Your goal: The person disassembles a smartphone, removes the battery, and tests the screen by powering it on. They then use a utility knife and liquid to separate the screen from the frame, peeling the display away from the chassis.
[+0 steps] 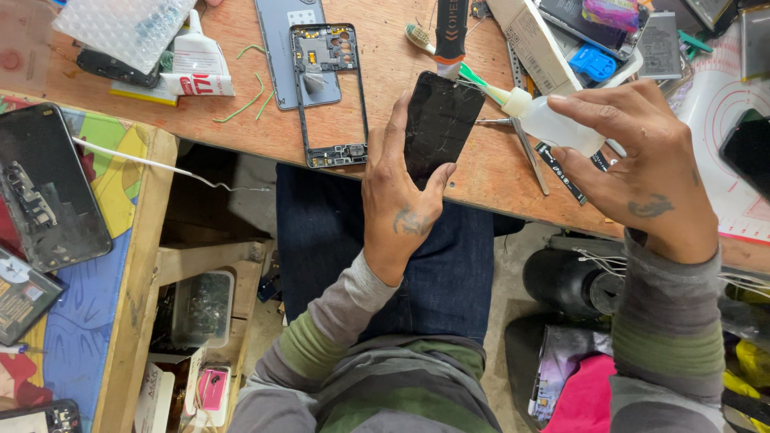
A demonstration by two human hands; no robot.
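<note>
- Left hand: closed round a cracked black screen, thumb on one long edge, fingers on the other. The screen is held tilted above the edge of the bench, partly over the lap.
- Right hand: fingers wrapped round a small clear squeeze bottle. Its nozzle points toward 9 o'clock and ends just beside the screen's upper right corner.
- Tweezers: flat on the bench under the bottle, at 3 o'clock from the screen.
- Phone frame: empty, flat on the bench at 9 o'clock from the screen, lying partly on a grey back cover.
- Glue tube: white, at 9 o'clock from the frame, with green strips lying loose beside it.
- Black phone: on the side table at far 9 o'clock, well apart.
- Risk, overflow: a hard squeeze could flood the glass, and liquid may run off the tilted face onto the jeans below.
- Risk, cuts: the glass looks cracked, so a tight edge grip could deepen the cracks or nick the fingers.
- Risk, drop: the screen hangs partly past the bench edge, and wet fingers could let it slip to the floor.
- Risk, clutter: the right forearm passes over crowded parts at 3 o'clock and could sweep some off the bench.
</note>
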